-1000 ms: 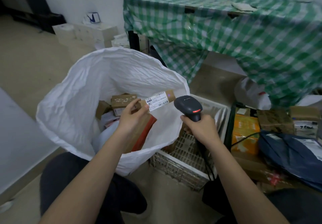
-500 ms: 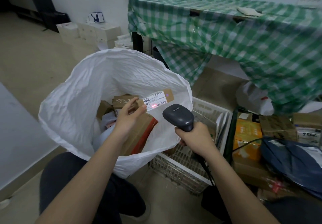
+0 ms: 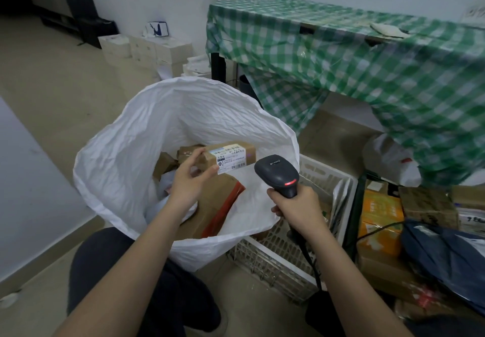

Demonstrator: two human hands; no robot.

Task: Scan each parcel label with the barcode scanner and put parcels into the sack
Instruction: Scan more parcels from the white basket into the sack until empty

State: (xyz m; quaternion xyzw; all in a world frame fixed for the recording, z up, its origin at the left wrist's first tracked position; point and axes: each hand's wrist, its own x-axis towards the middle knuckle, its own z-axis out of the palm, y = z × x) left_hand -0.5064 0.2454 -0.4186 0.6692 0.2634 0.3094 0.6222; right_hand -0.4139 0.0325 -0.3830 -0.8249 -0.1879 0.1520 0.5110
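Parcel tilted flatter since before, left hand pinching, above sack

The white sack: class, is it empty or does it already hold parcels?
Not empty. Inside the white sack lie several brown cardboard parcels; how full it is below them cannot be seen.
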